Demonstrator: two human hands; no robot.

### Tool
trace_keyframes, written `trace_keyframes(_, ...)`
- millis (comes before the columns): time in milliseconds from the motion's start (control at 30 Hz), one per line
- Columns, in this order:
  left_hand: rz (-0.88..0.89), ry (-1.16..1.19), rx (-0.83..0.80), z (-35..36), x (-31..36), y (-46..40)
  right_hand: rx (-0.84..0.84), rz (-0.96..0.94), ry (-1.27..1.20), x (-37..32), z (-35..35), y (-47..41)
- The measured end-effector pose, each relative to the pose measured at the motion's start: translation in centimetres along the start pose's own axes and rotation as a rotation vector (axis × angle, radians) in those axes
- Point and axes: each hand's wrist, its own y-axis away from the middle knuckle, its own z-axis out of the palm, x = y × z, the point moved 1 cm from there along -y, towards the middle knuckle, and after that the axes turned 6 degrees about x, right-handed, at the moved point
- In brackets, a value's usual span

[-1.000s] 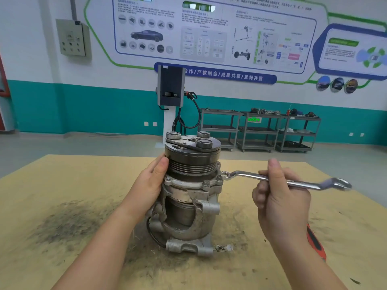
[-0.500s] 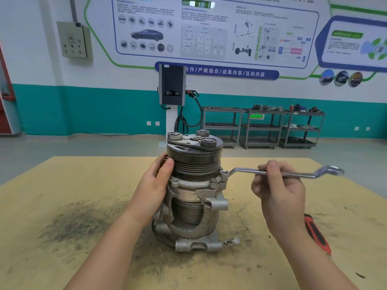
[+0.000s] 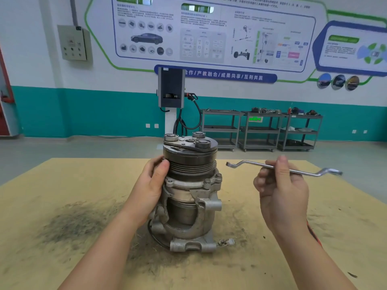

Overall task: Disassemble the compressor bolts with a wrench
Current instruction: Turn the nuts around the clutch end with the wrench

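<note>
So you've pulled the wrench [image 3: 282, 169] off that flange bolt [image 3: 218, 176] on the right side of the compressor [image 3: 189, 195] since half a second ago; its ring end now hangs in the air just beside the pulley, so I'd guess you're resetting for another swing, not done. Your right hand [image 3: 281, 190] pinches the shank with curled fingers, while your left hand [image 3: 154, 183] wraps the pulley grooves, steadying the unit standing mid-table [image 3: 62, 185]. Nothing blocks the bolt; a red-handled tool [image 3: 312, 231] lies behind your right wrist, and grit's left of the base.

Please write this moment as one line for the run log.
left hand: grips compressor pulley | right hand: holds wrench, ring end clear of bolts | compressor: upright on table
</note>
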Motion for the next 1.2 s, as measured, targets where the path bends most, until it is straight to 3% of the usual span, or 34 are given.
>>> trace_keyframes(67, -0.010, 0.006, -0.023, -0.2, -0.1, -0.2, -0.037, 0.114, -0.030, 0.3, 0.0, -0.4)
trace_keyframes(333, -0.014, 0.016, -0.088, -0.5, -0.5, -0.6, -0.249, 0.238, 0.012, 0.5, -0.2, -1.2)
trace_keyframes(533, -0.028, 0.044, -0.105, -0.7, -0.9, -0.7, -0.221, 0.327, -0.029, 1.0, 0.1, -1.5)
trace_keyframes(633, -0.025, 0.034, -0.105, -0.7, -0.9, -0.7, -0.173, 0.189, 0.020, 1.2, 0.2, -0.9)
trace_keyframes(867, -0.001, -0.004, -0.065, -0.6, -0.6, -0.8, -0.195, -0.446, 0.356, 1.3, 0.9, 2.9)
trace_keyframes(1200, -0.014, -0.040, -0.040, -0.3, 0.4, -0.2, -0.180, -0.573, 0.444, 1.9, 1.0, 3.9)
